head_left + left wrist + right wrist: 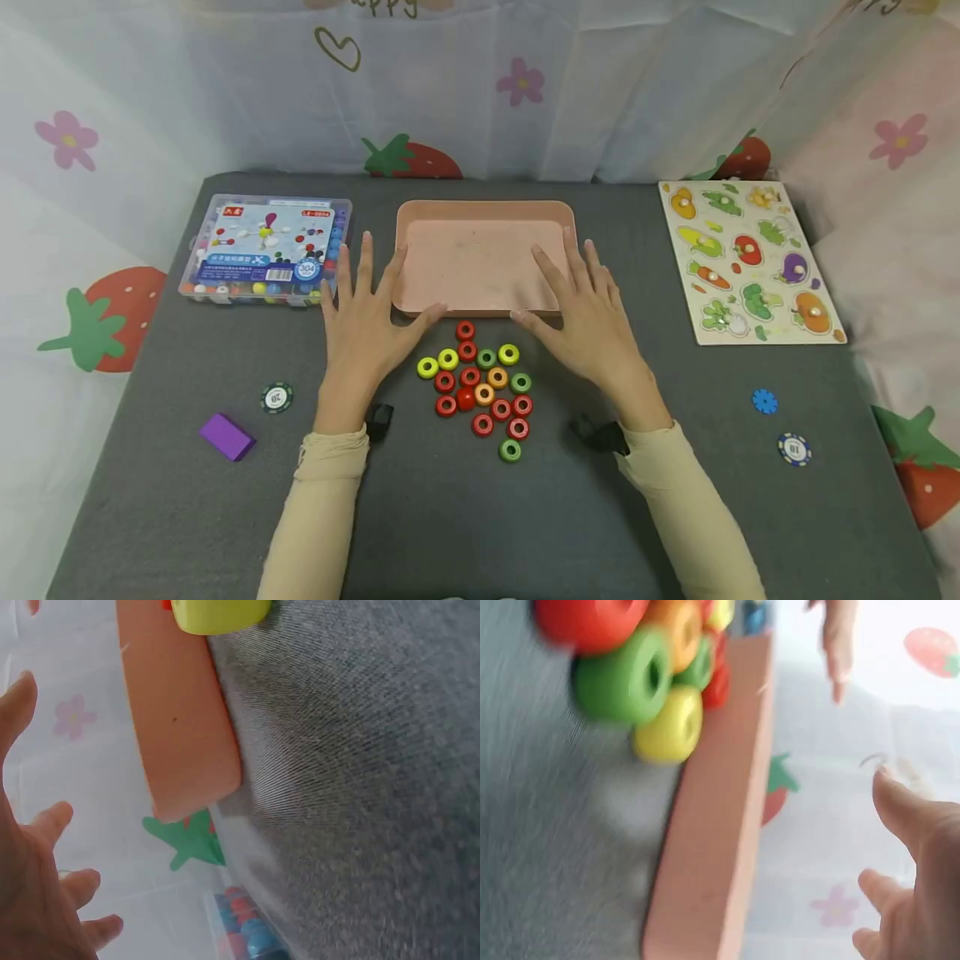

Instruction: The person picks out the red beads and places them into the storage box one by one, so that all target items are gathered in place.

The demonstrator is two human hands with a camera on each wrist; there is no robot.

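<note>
My left hand hovers with fingers spread at the left near corner of a pink rectangular tray. Opposite it, my right hand is spread over the tray's right near corner. Neither hand grips anything. On the grey table between them lies a loose cluster of round beads with holes: red beads, yellow, orange and green ones. A green bead lies closest to me. The right wrist view shows a yellow bead beside the tray's outer wall; in the left wrist view a yellow bead stands near it.
At the back left lies a clear case of coloured balls; at the back right, a vegetable puzzle board. A purple block and a dark chip lie left. A blue disc and blue-white chip lie right.
</note>
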